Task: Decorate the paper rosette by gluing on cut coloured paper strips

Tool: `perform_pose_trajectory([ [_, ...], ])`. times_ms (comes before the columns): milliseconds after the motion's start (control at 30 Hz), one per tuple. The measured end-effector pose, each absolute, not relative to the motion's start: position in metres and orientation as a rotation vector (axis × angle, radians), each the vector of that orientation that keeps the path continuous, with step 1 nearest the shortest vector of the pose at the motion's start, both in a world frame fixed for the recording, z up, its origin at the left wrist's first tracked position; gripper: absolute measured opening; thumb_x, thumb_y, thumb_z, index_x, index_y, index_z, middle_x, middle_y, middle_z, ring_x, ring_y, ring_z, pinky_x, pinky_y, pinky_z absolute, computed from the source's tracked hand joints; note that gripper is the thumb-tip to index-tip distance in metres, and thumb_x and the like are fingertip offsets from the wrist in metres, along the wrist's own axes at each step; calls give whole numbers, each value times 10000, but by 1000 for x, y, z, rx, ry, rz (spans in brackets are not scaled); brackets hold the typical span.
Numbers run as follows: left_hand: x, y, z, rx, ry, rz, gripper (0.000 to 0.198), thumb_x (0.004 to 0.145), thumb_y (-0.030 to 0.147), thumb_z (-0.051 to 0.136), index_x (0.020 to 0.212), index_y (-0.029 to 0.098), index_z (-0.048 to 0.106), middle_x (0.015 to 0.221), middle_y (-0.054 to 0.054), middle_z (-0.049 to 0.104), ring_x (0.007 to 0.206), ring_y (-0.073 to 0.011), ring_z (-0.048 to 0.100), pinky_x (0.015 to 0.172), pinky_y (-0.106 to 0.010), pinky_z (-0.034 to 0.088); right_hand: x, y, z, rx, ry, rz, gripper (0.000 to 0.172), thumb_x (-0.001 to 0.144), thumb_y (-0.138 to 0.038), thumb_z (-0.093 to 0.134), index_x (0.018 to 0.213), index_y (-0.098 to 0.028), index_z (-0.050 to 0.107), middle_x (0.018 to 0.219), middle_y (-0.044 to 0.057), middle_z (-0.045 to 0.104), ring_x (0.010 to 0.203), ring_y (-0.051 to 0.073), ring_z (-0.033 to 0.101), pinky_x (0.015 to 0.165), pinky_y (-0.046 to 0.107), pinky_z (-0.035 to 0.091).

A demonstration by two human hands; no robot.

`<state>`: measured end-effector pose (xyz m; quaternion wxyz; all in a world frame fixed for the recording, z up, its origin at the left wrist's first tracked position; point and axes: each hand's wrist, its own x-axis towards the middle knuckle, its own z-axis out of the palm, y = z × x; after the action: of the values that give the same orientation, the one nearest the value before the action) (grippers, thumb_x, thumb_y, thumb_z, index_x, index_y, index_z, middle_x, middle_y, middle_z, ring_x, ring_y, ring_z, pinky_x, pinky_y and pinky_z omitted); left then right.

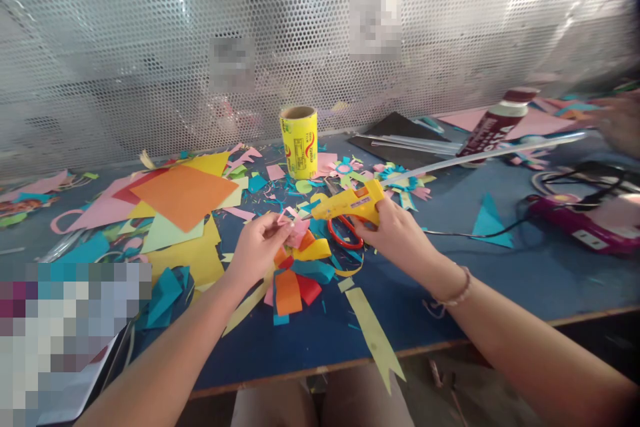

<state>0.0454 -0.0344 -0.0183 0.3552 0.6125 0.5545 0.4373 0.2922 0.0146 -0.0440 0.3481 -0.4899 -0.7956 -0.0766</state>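
My right hand (pixel 395 227) is wrapped round a yellow glue gun (pixel 347 205), with a long clear glue stick (pixel 480 155) running out of its back end. The gun's nozzle points left, at a pink paper strip (pixel 299 230) pinched in the fingers of my left hand (pixel 257 243). Whether the nozzle touches the strip I cannot tell. Just below lies a flower of looped paper strips (pixel 300 273) in orange, red, blue and yellow. Red-handled scissors (pixel 345 233) rest under the glue gun, partly hidden by it.
Paper sheets (pixel 185 193) are piled on the left. A yellow cardboard tube (pixel 299 143) stands behind my hands. A bottle (pixel 500 123) leans at the back right, near a purple power strip (pixel 585 223). One pale paper ribbon (pixel 375 333) hangs over the table's front edge.
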Motion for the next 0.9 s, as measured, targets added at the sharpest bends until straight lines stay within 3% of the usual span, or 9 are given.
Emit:
perform_pose_trajectory([
  [333,42,-32,-18,1514,1388,1214,261,796,435,598,757,177,579,750,-47,709,705,-192,685,697,-303,550,309,28,-33,-1455,-2002,-164,430,788,-627,545,762,-202,490,648,46,580,585,198,562,495,280,388],
  [533,37,-32,-17,1874,1513,1183,175,836,320,556,766,179,632,758,-36,708,706,-170,666,663,-254,512,351,49,-35,-1687,-2156,-193,392,812,-519,580,591,-208,491,540,15,505,518,181,509,507,296,394],
  [600,36,-33,-19,2020,1511,1195,170,850,286,539,775,179,648,783,-45,710,699,-160,652,658,-248,501,350,45,-33,-1670,-2163,-287,285,811,-405,612,636,-190,544,606,40,540,599,210,548,562,333,439],
  [700,36,-34,-22,2255,1511,1193,184,867,240,509,790,183,666,787,-57,699,710,-158,633,679,-258,490,323,28,-17,-1358,-2154,-373,115,832,-268,601,877,-167,633,854,95,608,853,252,595,734,402,501],
  [800,37,-36,-24,2419,1535,1149,207,880,223,488,785,183,668,745,-59,669,712,-168,618,697,-281,482,279,7,8,-862,-2301,-154,251,882,-216,557,1125,-200,616,1025,94,597,953,214,597,829,381,527],
  [900,39,-37,-26,2504,1549,1115,227,894,213,453,810,179,661,763,-66,658,737,-179,616,720,-303,487,245,-5,25,-579,-2461,-75,278,916,-185,515,1181,-192,597,1081,96,581,990,195,586,874,343,526],
])
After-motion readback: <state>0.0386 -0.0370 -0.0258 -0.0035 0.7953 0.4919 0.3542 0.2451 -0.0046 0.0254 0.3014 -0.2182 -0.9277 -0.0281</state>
